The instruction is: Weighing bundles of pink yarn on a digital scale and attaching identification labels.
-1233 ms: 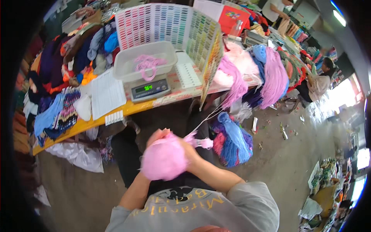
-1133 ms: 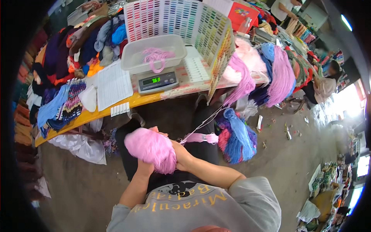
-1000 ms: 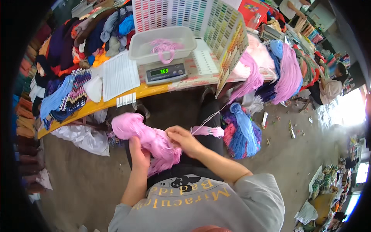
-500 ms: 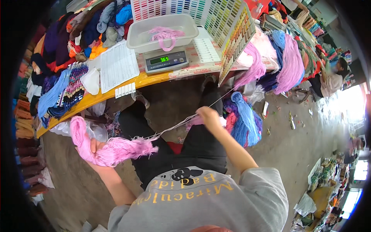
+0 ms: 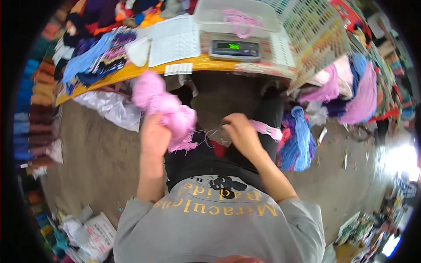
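My left hand is wrapped round a fluffy pink yarn hank, raised over my left thigh. Its upper end bulges above the fist, and loose ragged ends hang beside my lap. From the hank a thin pale strand curls across toward my right hand. The fingers of that hand are bent together over my lap, pinching at the strand's end; the fingertips are slightly blurred. A smaller pink yarn bundle lies on my right thigh, just beyond the right hand.
Ahead, a yellow-edged table bears a digital scale under a clear plastic tub with pink strands inside. Printed sheets and colour-sample boards flank it. Blue yarn hangs at my right knee; a white plastic bag lies left.
My left hand has lifted the pink hank up and inward. The strands stretched between my hands have gone slack. The view has shifted, putting the table farther right.
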A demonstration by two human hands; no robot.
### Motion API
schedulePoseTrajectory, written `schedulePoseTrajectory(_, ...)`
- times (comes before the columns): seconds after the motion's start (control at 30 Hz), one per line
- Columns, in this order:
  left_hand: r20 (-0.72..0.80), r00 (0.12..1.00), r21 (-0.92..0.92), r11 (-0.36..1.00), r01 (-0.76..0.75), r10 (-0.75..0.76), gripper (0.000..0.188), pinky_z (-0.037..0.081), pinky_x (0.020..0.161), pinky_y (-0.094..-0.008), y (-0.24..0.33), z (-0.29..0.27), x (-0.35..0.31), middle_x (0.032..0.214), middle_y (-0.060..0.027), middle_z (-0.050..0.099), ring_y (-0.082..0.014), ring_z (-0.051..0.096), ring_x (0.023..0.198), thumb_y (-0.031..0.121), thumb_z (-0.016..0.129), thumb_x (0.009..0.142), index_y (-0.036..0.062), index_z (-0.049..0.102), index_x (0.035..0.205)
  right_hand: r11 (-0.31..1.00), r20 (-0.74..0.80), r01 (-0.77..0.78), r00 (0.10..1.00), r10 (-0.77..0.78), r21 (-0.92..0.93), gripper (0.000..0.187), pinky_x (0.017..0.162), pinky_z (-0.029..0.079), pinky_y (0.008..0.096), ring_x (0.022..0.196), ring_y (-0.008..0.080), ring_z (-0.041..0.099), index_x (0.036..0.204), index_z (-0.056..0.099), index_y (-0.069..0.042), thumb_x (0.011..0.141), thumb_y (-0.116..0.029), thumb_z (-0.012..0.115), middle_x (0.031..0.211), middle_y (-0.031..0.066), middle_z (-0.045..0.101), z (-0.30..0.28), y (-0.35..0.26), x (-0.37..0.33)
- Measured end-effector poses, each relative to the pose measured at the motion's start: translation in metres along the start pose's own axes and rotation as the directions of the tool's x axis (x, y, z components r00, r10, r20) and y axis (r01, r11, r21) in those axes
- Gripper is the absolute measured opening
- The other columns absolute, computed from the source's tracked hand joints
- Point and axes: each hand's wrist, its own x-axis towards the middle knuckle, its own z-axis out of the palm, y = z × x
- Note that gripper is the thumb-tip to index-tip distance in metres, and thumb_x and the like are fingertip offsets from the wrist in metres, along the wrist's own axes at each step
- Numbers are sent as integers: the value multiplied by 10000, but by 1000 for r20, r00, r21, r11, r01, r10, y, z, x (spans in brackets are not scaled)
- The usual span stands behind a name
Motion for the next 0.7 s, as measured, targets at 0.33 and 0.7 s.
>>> schedulePoseTrajectory(0.33, 167, 986, 652, 748, -125, 19, 445, 406, 903, -274, -59, 84, 9, 1092, -67, 514, -128, 504, 1024, 51, 655, 787, 14, 426, 1167, 984, -107, 140, 986, -129, 109, 459, 794, 501, 355, 990, 308, 573, 1155, 538, -55, 714, -57, 668, 1138, 127, 555, -43, -61, 37)
schedulePoseTrajectory(0.7, 392, 908, 790, 559, -251, -147, 505, 326, 1013, -341, -53, 117, 1, 1220, -126, 487, -231, 465, 1139, -21, 578, 759, -8, 441, 1246, 837, -216, 134, 976, -20, 530, 355, 767, 470, 320, 898, 260, 588, 1080, 547, 10, 728, -29, 569, 973, 148, 587, -68, -51, 0)
